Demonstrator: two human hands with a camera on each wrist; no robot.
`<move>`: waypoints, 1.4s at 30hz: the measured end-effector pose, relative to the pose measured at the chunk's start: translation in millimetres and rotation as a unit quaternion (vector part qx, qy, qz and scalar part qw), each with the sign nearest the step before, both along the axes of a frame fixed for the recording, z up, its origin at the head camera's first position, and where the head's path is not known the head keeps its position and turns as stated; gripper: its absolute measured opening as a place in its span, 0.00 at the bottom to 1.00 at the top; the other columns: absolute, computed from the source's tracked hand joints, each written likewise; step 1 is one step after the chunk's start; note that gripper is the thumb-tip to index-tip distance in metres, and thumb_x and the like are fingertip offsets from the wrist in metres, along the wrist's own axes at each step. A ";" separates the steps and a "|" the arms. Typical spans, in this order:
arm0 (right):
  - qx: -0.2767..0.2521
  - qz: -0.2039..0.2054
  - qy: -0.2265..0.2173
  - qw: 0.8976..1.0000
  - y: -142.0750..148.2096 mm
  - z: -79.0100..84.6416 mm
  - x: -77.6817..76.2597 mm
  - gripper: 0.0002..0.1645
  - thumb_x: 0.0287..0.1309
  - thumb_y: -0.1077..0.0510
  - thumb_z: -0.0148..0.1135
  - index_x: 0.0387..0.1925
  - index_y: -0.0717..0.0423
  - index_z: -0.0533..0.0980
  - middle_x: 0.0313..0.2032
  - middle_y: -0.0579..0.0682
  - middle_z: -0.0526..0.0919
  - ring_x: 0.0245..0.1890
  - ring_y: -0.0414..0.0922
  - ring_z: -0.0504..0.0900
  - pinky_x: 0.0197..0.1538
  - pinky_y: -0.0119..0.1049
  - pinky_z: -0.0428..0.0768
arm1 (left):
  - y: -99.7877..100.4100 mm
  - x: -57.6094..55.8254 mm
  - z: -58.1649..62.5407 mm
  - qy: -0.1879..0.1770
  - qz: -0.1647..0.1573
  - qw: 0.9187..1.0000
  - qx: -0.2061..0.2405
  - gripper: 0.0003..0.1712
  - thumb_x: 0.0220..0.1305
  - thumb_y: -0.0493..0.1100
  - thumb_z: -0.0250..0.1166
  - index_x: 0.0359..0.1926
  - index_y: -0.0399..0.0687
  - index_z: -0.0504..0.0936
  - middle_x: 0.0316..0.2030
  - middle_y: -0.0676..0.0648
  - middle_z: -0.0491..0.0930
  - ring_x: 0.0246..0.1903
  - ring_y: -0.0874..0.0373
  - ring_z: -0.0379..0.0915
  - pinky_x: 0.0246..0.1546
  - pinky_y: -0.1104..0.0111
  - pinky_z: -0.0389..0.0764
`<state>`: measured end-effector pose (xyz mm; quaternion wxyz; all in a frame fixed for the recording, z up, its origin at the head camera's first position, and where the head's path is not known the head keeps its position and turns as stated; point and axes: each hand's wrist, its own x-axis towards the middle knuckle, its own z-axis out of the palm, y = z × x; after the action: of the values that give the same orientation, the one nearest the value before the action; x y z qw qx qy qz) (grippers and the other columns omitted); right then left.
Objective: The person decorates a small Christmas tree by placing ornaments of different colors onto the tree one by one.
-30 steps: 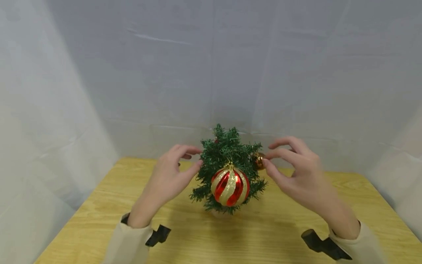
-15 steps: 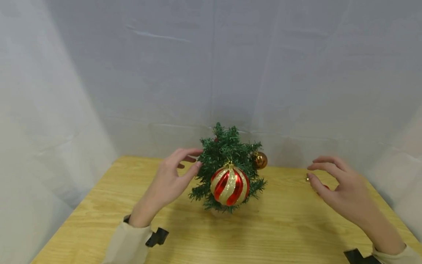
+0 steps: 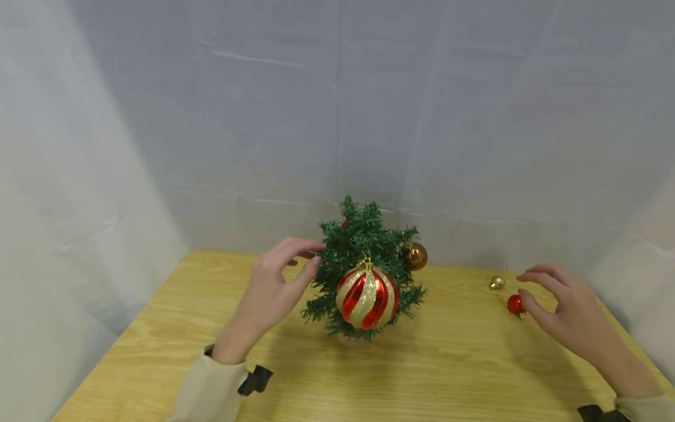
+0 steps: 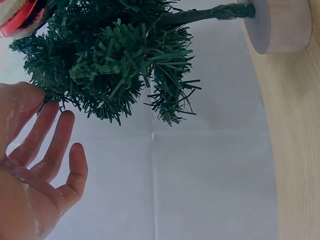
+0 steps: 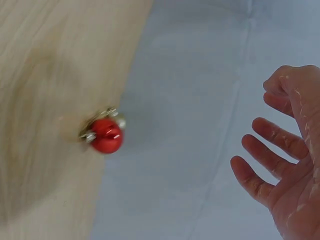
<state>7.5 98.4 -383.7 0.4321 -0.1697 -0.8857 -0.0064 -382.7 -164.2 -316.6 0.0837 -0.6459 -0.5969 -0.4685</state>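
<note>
A small green artificial Christmas tree [image 3: 364,240] stands on the table, with a large red-and-gold striped bauble [image 3: 367,296] on its front. A brown bauble [image 3: 415,256] hangs at its right side. My left hand [image 3: 274,287] is at the tree's left edge; in the left wrist view its thumb and forefinger pinch a branch tip [image 4: 47,95], other fingers spread. My right hand [image 3: 572,310], holding nothing, hovers with loosely bent fingers beside a small red bauble [image 3: 515,303] and a small gold bauble [image 3: 497,282] on the table.
The wooden table [image 3: 422,375] reaches back to a pale sheet [image 3: 337,117] hung behind it and at both sides. The tree's round wooden base [image 4: 287,25] shows in the left wrist view. A small red spot [image 3: 345,224] shows among the upper branches.
My right hand has left the brown bauble, which stays hanging on the tree, and moved right to the small baubles on the table. My left hand has stayed at the tree.
</note>
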 end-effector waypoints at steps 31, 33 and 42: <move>0.037 -0.015 -0.246 0.968 46.5 -56.1 14.1 0.29 0.40 0.73 0.75 0.49 0.55 0.85 0.54 0.64 0.82 0.44 0.65 0.84 0.37 0.65 0.82 | 3.2 9.7 -19.0 0.159 -0.013 0.967 0.198 0.11 0.61 0.32 0.67 0.43 0.43 0.89 0.38 0.47 0.86 0.36 0.53 0.80 0.36 0.62 0.74; 0.031 -0.015 -0.255 0.966 47.2 -55.6 12.9 0.28 0.42 0.73 0.74 0.49 0.56 0.85 0.54 0.64 0.82 0.42 0.64 0.85 0.37 0.62 0.83 | 2.4 12.5 -18.8 0.165 -0.015 0.965 0.205 0.10 0.64 0.33 0.65 0.44 0.44 0.89 0.38 0.47 0.86 0.36 0.54 0.80 0.36 0.62 0.73; 0.001 -0.005 -0.287 0.958 49.4 -58.3 10.4 0.27 0.44 0.75 0.70 0.48 0.54 0.86 0.53 0.65 0.83 0.36 0.55 0.87 0.30 0.41 0.82 | -1.8 24.9 -20.2 0.180 -0.020 0.961 0.208 0.13 0.73 0.39 0.58 0.45 0.46 0.90 0.38 0.48 0.86 0.35 0.55 0.78 0.37 0.63 0.72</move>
<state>17.9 147.8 -442.0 0.1598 -0.1646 -0.9716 -0.0579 -357.8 -166.0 -336.8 0.3128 -0.6998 -0.4485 -0.4597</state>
